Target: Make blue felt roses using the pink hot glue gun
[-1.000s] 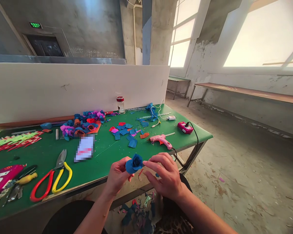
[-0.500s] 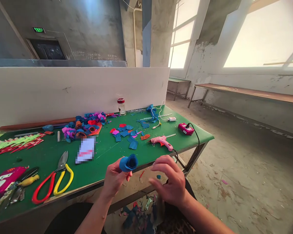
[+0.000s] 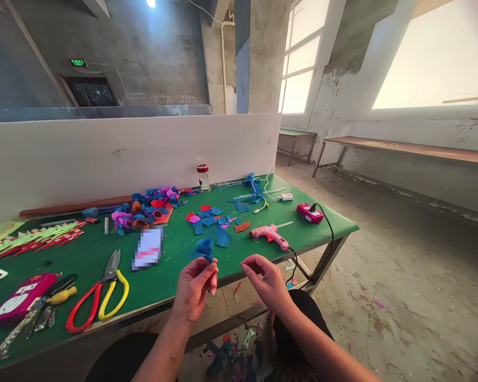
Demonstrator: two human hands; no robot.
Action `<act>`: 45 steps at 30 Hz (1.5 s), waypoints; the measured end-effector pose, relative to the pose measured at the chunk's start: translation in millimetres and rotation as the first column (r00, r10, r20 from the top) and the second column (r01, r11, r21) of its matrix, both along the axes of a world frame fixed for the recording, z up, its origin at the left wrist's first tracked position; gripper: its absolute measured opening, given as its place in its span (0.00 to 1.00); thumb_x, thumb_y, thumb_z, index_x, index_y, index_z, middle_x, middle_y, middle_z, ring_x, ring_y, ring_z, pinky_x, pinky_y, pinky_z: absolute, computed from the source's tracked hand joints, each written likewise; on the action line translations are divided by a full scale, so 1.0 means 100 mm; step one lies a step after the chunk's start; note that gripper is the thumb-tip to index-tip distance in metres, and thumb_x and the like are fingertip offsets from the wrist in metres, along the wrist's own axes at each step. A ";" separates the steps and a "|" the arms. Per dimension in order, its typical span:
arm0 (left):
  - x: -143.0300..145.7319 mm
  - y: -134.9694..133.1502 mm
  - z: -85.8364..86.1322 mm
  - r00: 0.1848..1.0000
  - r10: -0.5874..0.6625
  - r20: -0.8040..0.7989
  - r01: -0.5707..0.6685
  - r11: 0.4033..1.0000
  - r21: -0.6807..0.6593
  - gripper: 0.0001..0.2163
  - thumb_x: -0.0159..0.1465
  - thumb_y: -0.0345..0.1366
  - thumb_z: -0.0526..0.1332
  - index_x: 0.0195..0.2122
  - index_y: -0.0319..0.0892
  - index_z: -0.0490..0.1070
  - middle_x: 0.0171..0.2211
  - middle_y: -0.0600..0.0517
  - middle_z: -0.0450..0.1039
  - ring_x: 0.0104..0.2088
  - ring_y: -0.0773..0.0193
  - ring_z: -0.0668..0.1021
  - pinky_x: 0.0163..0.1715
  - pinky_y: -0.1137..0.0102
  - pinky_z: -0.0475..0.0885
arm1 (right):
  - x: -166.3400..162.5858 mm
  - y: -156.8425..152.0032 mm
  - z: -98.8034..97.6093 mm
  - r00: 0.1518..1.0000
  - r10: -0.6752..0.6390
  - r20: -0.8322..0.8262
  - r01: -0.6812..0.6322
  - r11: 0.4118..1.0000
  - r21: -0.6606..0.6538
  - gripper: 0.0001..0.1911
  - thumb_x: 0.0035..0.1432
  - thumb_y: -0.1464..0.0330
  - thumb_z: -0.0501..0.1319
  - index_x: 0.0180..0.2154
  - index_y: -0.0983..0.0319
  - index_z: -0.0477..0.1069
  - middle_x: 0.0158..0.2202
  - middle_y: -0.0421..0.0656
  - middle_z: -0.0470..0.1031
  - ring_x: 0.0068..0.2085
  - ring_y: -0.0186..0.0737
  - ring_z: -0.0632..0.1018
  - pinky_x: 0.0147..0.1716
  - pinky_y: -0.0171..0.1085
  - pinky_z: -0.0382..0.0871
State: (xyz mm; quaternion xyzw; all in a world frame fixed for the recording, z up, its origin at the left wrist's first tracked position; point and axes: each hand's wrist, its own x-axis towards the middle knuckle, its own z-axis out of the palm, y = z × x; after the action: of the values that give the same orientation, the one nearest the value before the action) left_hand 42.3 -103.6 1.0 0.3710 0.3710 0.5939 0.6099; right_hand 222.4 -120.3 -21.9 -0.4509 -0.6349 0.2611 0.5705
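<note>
Head view: pinching blue flower (image 3: 204, 247) in left hand (image 3: 194, 285), axis toward eleven o'clock; at three, cannot tell right hand's (image 3: 270, 282) grip.

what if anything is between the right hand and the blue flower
Nothing visible: only a gap separates the right hand from the blue flower, whose lower end the left hand pinches.

Grey walls (image 3: 165, 58), bright windows (image 3: 438, 58), littered concrete floor (image 3: 406, 265).
</note>
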 end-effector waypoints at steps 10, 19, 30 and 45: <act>-0.21 0.12 0.03 0.986 0.159 0.043 -0.160 0.987 0.012 0.13 0.45 0.35 0.74 0.25 0.39 0.70 0.24 0.55 0.75 0.17 0.74 0.69 0.12 0.78 0.62 | -0.27 0.40 0.21 0.991 -0.022 0.129 0.018 0.999 0.036 0.11 0.63 0.65 0.56 0.33 0.63 0.74 0.30 0.41 0.76 0.31 0.36 0.75 0.32 0.32 0.67; -0.47 0.19 0.02 0.983 0.171 -0.059 -0.166 0.982 0.086 0.11 0.48 0.36 0.72 0.26 0.39 0.72 0.22 0.54 0.73 0.21 0.71 0.71 0.20 0.76 0.68 | -0.20 1.06 -0.01 0.720 -0.059 0.692 0.162 0.983 -0.085 0.08 0.61 0.70 0.57 0.39 0.60 0.74 0.38 0.43 0.77 0.39 0.38 0.77 0.38 0.32 0.65; -0.44 0.18 0.01 0.994 0.107 0.034 -0.111 0.981 0.159 0.11 0.54 0.36 0.69 0.33 0.42 0.68 0.26 0.57 0.71 0.17 0.73 0.68 0.16 0.75 0.65 | -0.51 1.47 0.00 0.442 0.072 0.894 0.200 0.964 -0.177 0.09 0.59 0.73 0.57 0.37 0.64 0.76 0.38 0.54 0.78 0.41 0.49 0.79 0.36 0.38 0.67; -0.44 0.21 -0.05 0.996 0.051 0.075 -0.061 0.990 0.128 0.10 0.55 0.36 0.68 0.33 0.43 0.68 0.25 0.57 0.70 0.17 0.74 0.67 0.15 0.76 0.63 | -0.09 1.60 0.07 0.725 0.121 0.678 0.044 0.974 -0.221 0.07 0.49 0.72 0.59 0.30 0.63 0.76 0.28 0.40 0.77 0.30 0.35 0.74 0.30 0.30 0.60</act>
State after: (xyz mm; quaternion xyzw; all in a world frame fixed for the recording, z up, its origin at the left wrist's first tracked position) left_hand -1.3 -82.8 -3.9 0.3778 0.3197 0.6466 0.5805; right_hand 213.1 39.3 -14.7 -0.5627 -0.7769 0.1566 0.2351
